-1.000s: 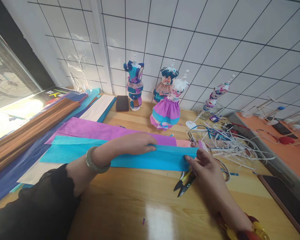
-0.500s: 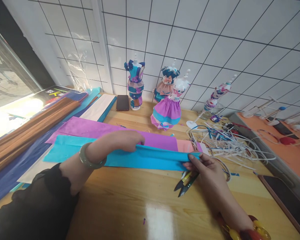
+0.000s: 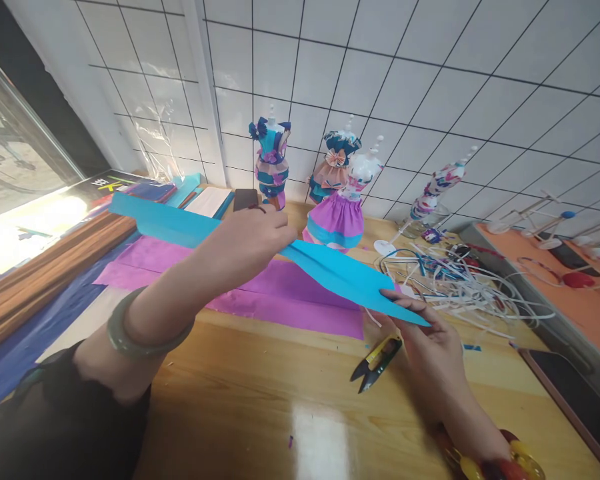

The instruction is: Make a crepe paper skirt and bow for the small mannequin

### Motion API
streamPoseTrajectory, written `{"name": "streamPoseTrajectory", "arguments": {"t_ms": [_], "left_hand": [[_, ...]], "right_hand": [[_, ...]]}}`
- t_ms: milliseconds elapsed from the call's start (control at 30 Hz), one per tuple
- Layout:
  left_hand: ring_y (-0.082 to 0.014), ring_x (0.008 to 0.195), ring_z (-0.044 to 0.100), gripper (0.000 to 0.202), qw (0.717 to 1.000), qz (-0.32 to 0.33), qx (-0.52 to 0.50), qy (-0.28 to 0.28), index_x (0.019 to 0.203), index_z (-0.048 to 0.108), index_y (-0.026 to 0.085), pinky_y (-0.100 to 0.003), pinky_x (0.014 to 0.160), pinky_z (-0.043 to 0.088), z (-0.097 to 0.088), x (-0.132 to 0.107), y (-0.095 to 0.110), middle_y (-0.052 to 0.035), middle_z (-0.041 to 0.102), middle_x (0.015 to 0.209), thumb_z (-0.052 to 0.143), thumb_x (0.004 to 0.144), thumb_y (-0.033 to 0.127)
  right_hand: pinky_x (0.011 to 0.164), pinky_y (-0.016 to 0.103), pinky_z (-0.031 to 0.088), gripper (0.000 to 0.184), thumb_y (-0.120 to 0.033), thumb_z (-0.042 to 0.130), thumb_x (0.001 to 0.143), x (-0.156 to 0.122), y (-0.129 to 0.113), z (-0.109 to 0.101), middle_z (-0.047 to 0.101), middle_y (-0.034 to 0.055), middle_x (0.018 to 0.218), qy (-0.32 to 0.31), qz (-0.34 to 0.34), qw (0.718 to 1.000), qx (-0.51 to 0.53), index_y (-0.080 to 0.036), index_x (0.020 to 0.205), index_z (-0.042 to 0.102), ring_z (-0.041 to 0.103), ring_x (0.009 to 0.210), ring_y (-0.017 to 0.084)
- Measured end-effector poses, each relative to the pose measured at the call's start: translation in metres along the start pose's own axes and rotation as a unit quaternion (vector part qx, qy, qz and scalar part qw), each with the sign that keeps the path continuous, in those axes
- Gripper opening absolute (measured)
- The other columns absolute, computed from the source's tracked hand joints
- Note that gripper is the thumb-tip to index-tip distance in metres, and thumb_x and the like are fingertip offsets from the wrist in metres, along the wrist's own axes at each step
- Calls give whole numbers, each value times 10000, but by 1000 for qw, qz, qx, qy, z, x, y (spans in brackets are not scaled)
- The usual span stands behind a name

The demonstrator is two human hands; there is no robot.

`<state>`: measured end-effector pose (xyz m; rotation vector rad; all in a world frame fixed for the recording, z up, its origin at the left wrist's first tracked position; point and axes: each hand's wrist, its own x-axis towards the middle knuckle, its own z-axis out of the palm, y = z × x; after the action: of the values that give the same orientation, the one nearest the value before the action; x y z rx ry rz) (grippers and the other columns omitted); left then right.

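Observation:
A long folded strip of blue crepe paper (image 3: 330,267) hangs in the air above the wooden table (image 3: 260,407). My left hand (image 3: 255,233) is closed around its middle, with the left end sticking out towards the window. My right hand (image 3: 425,327) pinches the strip's right end low over the table. Under the strip lies a purple paper sheet (image 3: 260,290). Small thread snips (image 3: 377,360) with yellow handles rest on the wood just left of my right hand.
Several small dress-form mannequins (image 3: 337,213) in paper dresses stand by the tiled wall, with a dark phone (image 3: 245,198) beside them. A tangle of white and blue strips (image 3: 460,280) lies at right. Brown and dark blue paper rolls (image 3: 45,267) lie at left. An orange-topped surface (image 3: 570,293) is far right.
The blue strip was lying flat on the table under both hands; now both hands have lifted it clear of the purple sheet, the left hand rising higher than the right.

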<state>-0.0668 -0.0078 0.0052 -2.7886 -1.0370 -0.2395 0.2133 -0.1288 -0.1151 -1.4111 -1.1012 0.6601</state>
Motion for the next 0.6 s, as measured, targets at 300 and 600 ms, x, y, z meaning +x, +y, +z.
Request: {"name": "streamPoseTrajectory", "arguments": {"t_ms": [300,600], "left_hand": [[-262,775,632,265,971,4,14,-240,766,613,107,-315,605,455,60,4,38,-133,652,808,431,675,-63],[-264,770,639,247,962,46,2,-270,736,627,114,-319,614,476,53,1,51,-138,655,792,483,637,-61]], "right_hand": [[898,417,444,141,-244,607,697,13,15,-14,642,82,1097,-113,-43,978,-169,-217,834,625,568,1062,255],[837,421,487,144,-224,594,694,20,17,-27,663,89,1040,-214,-102,939,-250,-227,827,649,599,1011,264]]}}
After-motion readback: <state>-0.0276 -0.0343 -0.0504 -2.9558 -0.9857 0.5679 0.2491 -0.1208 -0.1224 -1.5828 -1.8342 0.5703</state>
